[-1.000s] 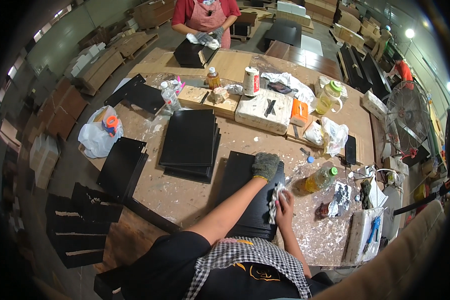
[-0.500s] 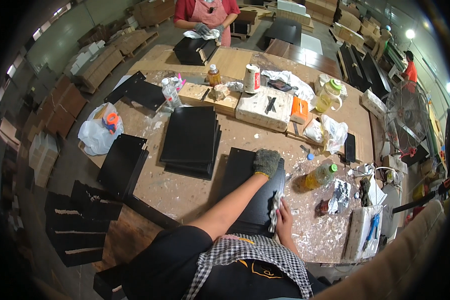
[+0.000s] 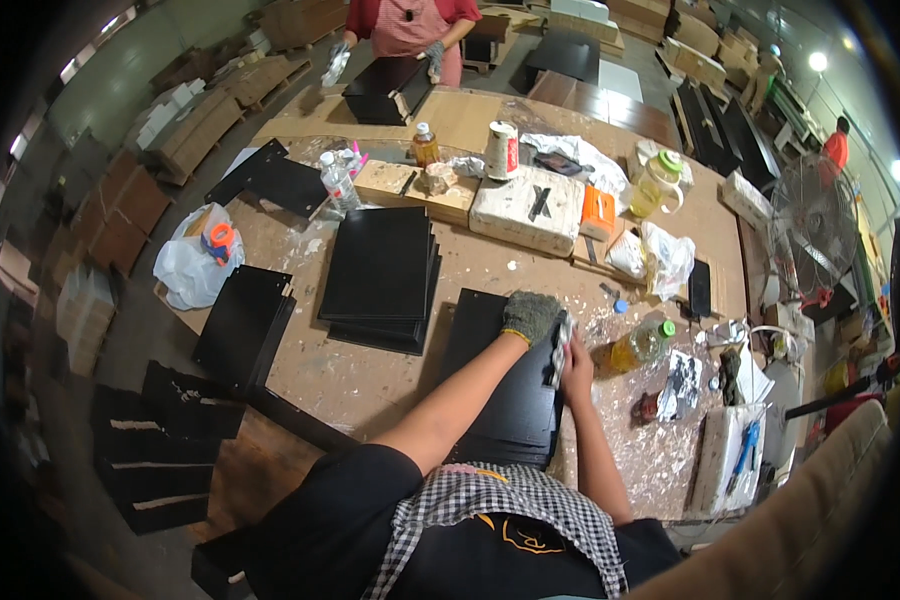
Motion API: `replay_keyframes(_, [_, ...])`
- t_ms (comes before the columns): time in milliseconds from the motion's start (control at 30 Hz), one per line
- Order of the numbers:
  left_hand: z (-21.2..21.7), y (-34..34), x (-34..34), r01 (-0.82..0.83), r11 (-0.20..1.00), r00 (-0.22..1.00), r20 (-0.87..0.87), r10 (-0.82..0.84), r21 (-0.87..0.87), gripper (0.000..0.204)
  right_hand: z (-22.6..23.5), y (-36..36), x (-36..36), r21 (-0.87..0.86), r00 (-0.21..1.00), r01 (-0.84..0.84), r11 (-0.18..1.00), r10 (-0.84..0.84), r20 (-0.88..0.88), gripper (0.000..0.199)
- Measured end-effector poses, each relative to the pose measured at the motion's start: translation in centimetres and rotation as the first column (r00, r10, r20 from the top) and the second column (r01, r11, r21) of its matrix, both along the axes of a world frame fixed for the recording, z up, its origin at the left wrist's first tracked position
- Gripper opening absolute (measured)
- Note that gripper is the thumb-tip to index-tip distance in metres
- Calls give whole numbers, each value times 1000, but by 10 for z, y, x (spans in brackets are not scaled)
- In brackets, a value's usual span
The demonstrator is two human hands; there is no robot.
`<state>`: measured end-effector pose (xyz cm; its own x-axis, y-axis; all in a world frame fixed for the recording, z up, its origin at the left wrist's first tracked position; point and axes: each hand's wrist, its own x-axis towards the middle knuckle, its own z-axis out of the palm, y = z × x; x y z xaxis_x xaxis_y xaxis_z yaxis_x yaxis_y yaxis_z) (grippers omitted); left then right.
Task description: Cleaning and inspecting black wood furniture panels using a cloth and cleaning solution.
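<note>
My own left forearm covers the middle of the flat black panel [image 3: 500, 390] at the near edge of the paint-spattered wooden workbench [image 3: 370, 375], and my chest hides its near end. Can't tell how my bare right hand [image 3: 576, 362] grips the crumpled white rag [image 3: 560, 345]; its fingers are tucked under. The far worker's head is cropped off.

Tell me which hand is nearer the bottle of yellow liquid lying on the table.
Right. The right hand, holding a white cloth at the black panel's right edge, sits just left of the bottle. The gloved left hand rests farther left, on the panel.
</note>
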<state>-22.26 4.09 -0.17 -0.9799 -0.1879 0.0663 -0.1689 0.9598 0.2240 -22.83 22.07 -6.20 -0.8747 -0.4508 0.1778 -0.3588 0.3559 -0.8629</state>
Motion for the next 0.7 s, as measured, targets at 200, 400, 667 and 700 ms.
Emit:
replay_keyframes(200, [0,-3,-10,24,996,1000,0,-24,-80,31,-6,-11,-8,74,992,99,992,-92,-88,29])
replay_keyframes(400, [-30,-24,-25,-44,994,999,-16,42,-96,36,31,78,108,89,999,-41,995,43,-22,29])
replay_keyframes(667, [-29,-14,-22,1,994,1000,23,2,-105,38,16,16,27,7,993,41,999,-40,-114,32])
replay_keyframes(700, [-28,-13,-22,3,994,999,37,1,-107,38,13,1,2,29,995,55,998,-53,-84,30])
